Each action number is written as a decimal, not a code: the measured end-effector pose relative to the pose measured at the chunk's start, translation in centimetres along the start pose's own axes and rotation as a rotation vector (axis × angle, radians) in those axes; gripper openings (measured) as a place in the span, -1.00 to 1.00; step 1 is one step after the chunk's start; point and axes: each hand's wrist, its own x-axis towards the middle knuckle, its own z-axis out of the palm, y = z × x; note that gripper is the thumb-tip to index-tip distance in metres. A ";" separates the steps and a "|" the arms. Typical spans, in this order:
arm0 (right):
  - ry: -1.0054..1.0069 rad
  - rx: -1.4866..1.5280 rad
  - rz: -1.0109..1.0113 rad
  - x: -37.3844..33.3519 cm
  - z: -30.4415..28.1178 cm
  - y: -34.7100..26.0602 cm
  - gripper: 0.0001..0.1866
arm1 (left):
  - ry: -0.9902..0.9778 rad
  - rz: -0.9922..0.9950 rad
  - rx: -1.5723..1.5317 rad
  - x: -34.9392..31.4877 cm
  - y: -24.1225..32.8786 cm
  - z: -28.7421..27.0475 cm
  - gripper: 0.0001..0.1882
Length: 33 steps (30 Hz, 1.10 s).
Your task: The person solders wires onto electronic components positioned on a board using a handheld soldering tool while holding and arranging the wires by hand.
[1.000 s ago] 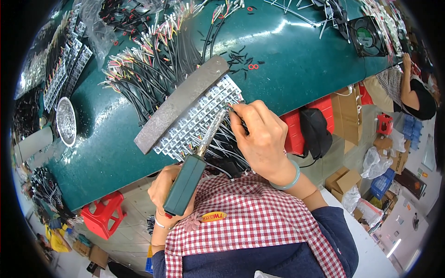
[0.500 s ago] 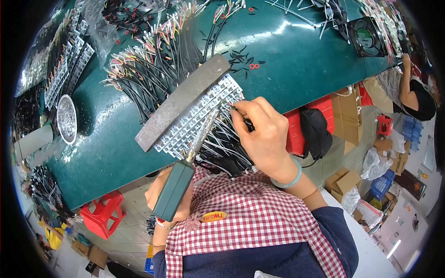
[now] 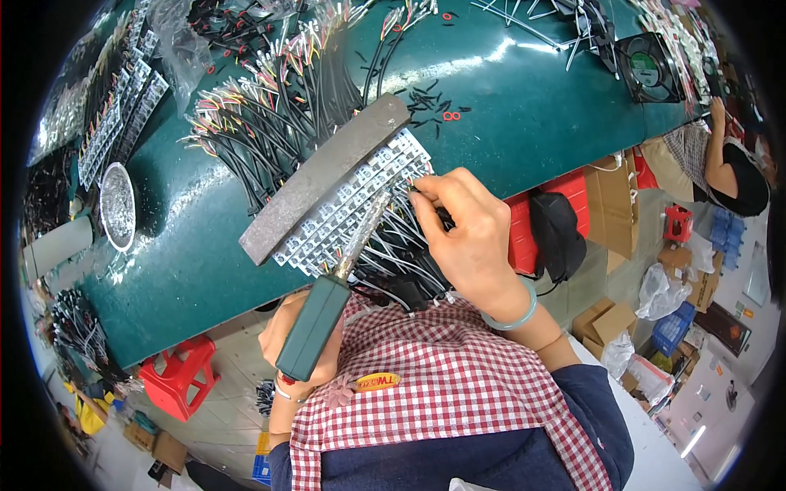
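Observation:
My left hand (image 3: 282, 331) is closed around the green handle of a soldering iron (image 3: 311, 331). Its long metal shaft slants up and right across a panel of small white circuit boards (image 3: 327, 217), the tip near the panel's right part. My right hand (image 3: 475, 233) pinches a thin wire (image 3: 412, 189) between thumb and index finger at the panel's right edge, close to the iron's tip. The exact joint is too small to make out. A heavy grey metal bar (image 3: 327, 176) lies along the panel's far side. Black and white wires (image 3: 401, 266) fan from the panel's near edge toward me.
Beyond the bar lie bundles of black cables (image 3: 286, 106) with stripped ends. A round metal bowl (image 3: 118, 209) stands left. Black sleeve pieces (image 3: 426, 100) are scattered ahead, and a black fan (image 3: 649, 67) sits far right. Red stools (image 3: 180, 376) and cardboard boxes (image 3: 606, 319) stand below the table.
The soldering iron has shifted very slightly up and right in the picture. My right hand keeps its pinch at the same spot.

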 end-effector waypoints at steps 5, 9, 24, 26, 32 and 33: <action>0.014 -0.102 -0.088 0.0 0.0 0.0 -0.85 | 0.002 0.020 -0.031 0.5 0.2 0.1 -0.74; 0.003 -0.100 -0.113 0.0 -0.1 0.1 -0.83 | -0.014 0.049 -0.074 0.4 -0.3 0.3 -0.73; 0.045 -0.183 -0.155 -0.1 0.4 0.1 -0.89 | 0.121 -0.223 0.047 -3.5 -2.0 -0.9 -0.63; 0.049 -0.188 -0.161 0.1 0.3 0.2 -0.89 | 0.160 -0.255 0.083 -4.9 -4.5 -2.2 -0.58; -0.008 -0.181 -0.159 0.5 -0.6 -0.8 -0.87 | 0.937 -0.114 -0.010 -1.4 -5.2 -8.8 -0.73; -0.028 -0.195 -0.157 0.5 -0.5 -0.8 -0.88 | 0.988 -0.290 0.133 -0.1 -6.0 -9.2 -0.73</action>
